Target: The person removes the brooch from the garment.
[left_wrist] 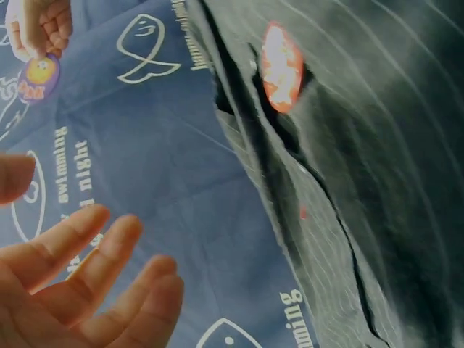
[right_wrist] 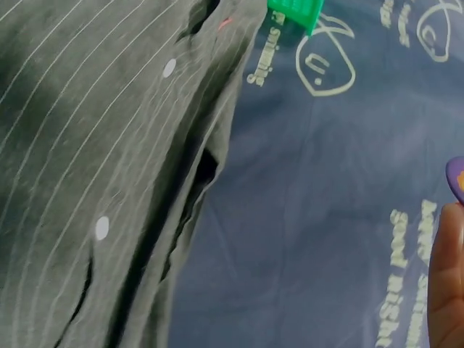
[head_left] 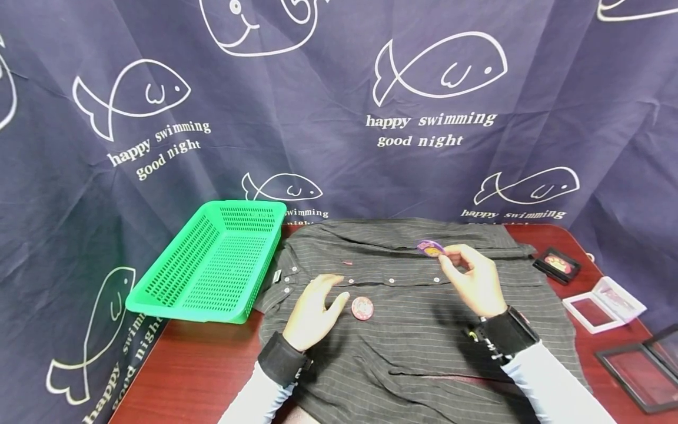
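A dark grey pinstriped button-up shirt [head_left: 413,330] lies spread on the table, its collar towards the basket. My right hand [head_left: 473,281] pinches a round purple badge [head_left: 429,248] with a yellow figure, held up over the shirt's far half. In the left wrist view the purple badge [left_wrist: 40,75] shows its face; only its edge enters the right wrist view. My left hand [head_left: 316,312] hovers over the shirt near the button row, fingers spread and holding nothing. Just right of its thumb, a round red-and-white badge [head_left: 362,308] rests on the shirt.
A green plastic basket [head_left: 198,321] stands at the left of the reddish table [head_left: 180,368]. Along the right side are a black case with a round red badge [head_left: 557,265], an opened white frame [head_left: 593,312] and an opened black frame [head_left: 630,377]. A blue fish-print curtain [head_left: 339,118] hangs behind.
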A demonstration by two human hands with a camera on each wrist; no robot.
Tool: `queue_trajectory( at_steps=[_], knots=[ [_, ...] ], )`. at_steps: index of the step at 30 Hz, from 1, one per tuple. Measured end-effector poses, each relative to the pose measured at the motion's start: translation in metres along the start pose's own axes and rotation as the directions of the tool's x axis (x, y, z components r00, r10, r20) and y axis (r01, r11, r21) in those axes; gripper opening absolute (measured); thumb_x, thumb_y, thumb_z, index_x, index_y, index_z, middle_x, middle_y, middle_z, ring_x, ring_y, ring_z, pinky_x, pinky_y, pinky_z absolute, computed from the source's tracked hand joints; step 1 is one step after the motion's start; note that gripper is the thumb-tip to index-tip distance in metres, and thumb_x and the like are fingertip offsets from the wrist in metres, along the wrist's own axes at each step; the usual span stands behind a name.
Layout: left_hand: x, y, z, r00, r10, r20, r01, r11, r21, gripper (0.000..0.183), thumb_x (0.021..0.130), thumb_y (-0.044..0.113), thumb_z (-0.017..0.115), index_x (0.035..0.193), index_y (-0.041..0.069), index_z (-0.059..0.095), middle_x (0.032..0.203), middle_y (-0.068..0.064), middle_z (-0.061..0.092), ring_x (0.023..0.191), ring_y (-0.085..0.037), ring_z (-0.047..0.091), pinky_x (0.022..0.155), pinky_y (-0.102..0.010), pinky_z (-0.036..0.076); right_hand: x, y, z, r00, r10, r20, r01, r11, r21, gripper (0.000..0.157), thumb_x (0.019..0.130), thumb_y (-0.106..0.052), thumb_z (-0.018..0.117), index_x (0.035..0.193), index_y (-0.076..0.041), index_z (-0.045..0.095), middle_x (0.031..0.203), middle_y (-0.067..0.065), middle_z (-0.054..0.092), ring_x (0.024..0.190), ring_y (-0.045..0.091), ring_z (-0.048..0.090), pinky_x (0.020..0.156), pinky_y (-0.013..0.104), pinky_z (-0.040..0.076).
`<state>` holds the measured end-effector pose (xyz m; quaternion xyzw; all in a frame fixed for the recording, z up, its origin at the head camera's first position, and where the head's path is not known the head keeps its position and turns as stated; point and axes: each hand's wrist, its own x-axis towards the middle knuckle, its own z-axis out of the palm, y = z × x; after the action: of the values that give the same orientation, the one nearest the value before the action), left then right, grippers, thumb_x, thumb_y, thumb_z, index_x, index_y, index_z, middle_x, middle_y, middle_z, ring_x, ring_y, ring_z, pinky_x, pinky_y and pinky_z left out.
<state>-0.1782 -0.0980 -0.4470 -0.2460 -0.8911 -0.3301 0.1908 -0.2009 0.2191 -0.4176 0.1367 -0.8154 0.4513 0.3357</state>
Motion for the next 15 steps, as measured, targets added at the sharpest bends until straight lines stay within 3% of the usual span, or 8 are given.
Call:
queue_trajectory(
  at_steps=[6, 11, 15],
  knots=[
    [-0.009, -0.012, 0.002, 0.996, -0.001, 0.085, -0.006, 0.997, 0.077, 0.056, 0.09, 0.037, 0.067, 0.135, 0.004, 0.055, 0.139, -0.017, 0.055, 0.132, -0.036, 0.05, 0.113, -0.048, 0.036, 0.001, 0.016, -0.017, 0.981, 0.195, -0.015, -0.195, 0.981, 0.005, 0.006, 0.084, 0.002, 0.07, 0.091, 0.003, 0.069, 0.071, -0.028, 0.057, 0.062, -0.014, 0.053, 0.06, 0.005, 0.041],
    [-0.018, -0.02, 0.002, 0.985, -0.045, 0.169, 0.023, 0.992, 0.127, 0.068, 0.087, 0.045, 0.067, 0.139, 0.004, 0.051, 0.145, -0.018, 0.05, 0.137, -0.044, 0.042, 0.113, -0.052, 0.036, 0.001, 0.01, -0.037, 0.96, 0.277, -0.043, -0.275, 0.961, 0.034, 0.008, 0.085, 0.006, 0.067, 0.091, 0.01, 0.064, 0.068, -0.028, 0.058, 0.061, -0.016, 0.055, 0.058, 0.005, 0.043],
    [-0.024, -0.024, 0.002, 0.964, -0.091, 0.248, 0.049, 0.984, 0.171, 0.073, 0.086, 0.049, 0.067, 0.141, 0.005, 0.05, 0.147, -0.016, 0.048, 0.138, -0.047, 0.039, 0.113, -0.053, 0.035, -0.003, 0.022, -0.051, 0.934, 0.349, -0.072, -0.338, 0.932, 0.127, 0.004, 0.086, 0.008, 0.064, 0.088, 0.005, 0.063, 0.067, -0.026, 0.063, 0.06, -0.012, 0.061, 0.058, 0.006, 0.047]
  ],
)
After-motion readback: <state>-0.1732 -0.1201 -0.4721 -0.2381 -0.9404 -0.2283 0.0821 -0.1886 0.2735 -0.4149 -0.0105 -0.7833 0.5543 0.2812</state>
